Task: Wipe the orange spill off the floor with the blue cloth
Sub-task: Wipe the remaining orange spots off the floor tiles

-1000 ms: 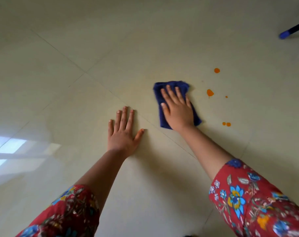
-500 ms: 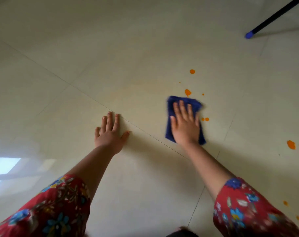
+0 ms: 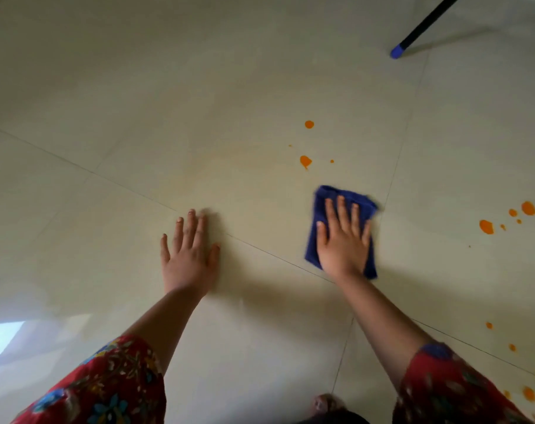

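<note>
A folded blue cloth (image 3: 336,197) lies flat on the cream tiled floor, and my right hand (image 3: 344,240) presses down on it with fingers spread. My left hand (image 3: 188,249) rests flat on the floor to the left, fingers apart, holding nothing. Orange drops (image 3: 305,161) sit just beyond the cloth, with another drop (image 3: 309,124) farther out. More orange spots (image 3: 486,226) lie to the right of the cloth, and several small ones (image 3: 529,393) near the lower right edge.
A dark pole with a blue tip (image 3: 397,52) touches the floor at the upper right. Tile joints (image 3: 107,175) cross the floor. A bright window reflection (image 3: 0,335) shows at the lower left. Red floral sleeves cover both my forearms' upper parts.
My right hand slid the cloth to the right and toward me, over the two small drops that lay beside it. The view shifted, bringing more orange spots in at the right.
</note>
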`<state>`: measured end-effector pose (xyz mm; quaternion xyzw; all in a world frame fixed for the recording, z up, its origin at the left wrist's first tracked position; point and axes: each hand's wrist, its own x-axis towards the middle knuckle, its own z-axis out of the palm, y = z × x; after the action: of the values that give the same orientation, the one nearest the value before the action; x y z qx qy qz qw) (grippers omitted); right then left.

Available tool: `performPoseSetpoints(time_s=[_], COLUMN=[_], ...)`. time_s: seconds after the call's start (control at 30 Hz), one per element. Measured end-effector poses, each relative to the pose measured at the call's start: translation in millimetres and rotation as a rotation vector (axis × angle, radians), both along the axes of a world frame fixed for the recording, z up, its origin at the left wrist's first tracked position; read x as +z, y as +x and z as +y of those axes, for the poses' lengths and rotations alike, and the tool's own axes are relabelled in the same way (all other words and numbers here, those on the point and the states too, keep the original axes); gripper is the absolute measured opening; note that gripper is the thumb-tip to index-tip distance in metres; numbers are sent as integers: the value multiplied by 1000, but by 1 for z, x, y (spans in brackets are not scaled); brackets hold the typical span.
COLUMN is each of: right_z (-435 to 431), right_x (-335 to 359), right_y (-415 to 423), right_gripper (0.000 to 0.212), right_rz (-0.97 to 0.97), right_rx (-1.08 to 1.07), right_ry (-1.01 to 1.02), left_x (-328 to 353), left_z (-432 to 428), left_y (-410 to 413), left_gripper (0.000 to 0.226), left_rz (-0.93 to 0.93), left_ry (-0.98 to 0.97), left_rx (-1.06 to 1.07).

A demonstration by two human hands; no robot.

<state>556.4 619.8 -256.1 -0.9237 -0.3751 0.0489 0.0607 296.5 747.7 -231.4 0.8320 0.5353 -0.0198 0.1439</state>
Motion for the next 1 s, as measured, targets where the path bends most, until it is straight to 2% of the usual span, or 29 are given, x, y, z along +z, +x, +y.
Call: performPoseSetpoints(time_s=[0.07, 0.1, 0.2, 0.27, 0.33, 0.4, 0.47, 0.63, 0.8, 0.9, 1.0], right_z=[-31, -41, -38, -13, 7, 13, 5, -23, 44, 90, 98], right_x=[2, 2, 2, 4, 6, 5, 6, 9, 12, 13, 12], right_y=[-18, -38, -76, -54, -15, 24, 38, 26, 83, 84, 62], right_gripper=[60, 59, 55, 53, 56, 62, 65, 59, 55, 55, 55], right_rz=[-38, -61, -51, -8, 9, 28, 24, 18, 51, 66, 45], right_rx=[-128, -120, 254, 429, 349, 125, 0, 149, -121, -8, 280], right_ry=[49, 45, 32, 29, -19, -46, -51, -79, -67, -85, -68], left_x=[-1, -2, -7, -11, -15, -17, -17, -14, -7, -9, -18], left_z=[-5, -7, -12, -12, -11, -10, -9, 0, 32, 47, 56], left_y=[13, 21, 45, 58, 64, 66, 65, 67, 80, 92, 106], left_gripper=[68, 68, 68, 66, 65, 64, 64, 64, 65, 64, 64], left_rz=[-22, -31, -66, -90, -76, -68, -84, -134, -147, -165, -192], left_ry=[17, 16, 8, 9, 17, 23, 23, 36, 62, 57, 52], left_rx=[-93, -137, -214, -221, -238, -248, -246, -214, -156, -143, -114])
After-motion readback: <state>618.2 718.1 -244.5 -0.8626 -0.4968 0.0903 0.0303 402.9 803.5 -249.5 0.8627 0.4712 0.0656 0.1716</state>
